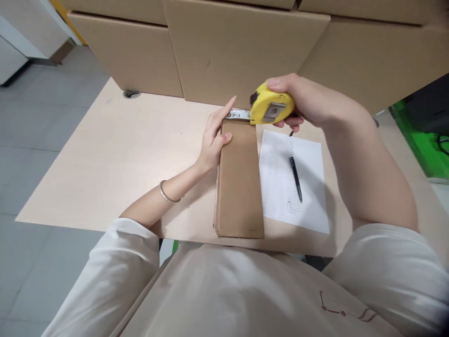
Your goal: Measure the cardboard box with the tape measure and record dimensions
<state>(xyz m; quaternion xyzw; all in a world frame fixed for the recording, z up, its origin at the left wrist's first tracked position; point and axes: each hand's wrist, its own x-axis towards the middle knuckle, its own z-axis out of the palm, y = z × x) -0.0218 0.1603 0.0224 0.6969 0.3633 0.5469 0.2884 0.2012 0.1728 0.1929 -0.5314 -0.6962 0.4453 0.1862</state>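
A flat brown cardboard piece (239, 180) lies lengthwise on the pale wooden table (115, 159). My left hand (214, 138) rests on its far left corner, thumb on the cardboard and forefinger stretched out, pressing the end of a steel tape blade (239, 113) at the far edge. My right hand (298, 100) is wrapped round a yellow tape measure case (271, 107) held just above the far right corner of the cardboard. The blade runs across the cardboard's short far edge.
A printed sheet of paper (280, 187) lies right of the cardboard with a black pen (296, 179) on it. Large cardboard boxes (231, 47) stand along the table's far side. Grey floor lies to the left, a green object (423, 140) at the right.
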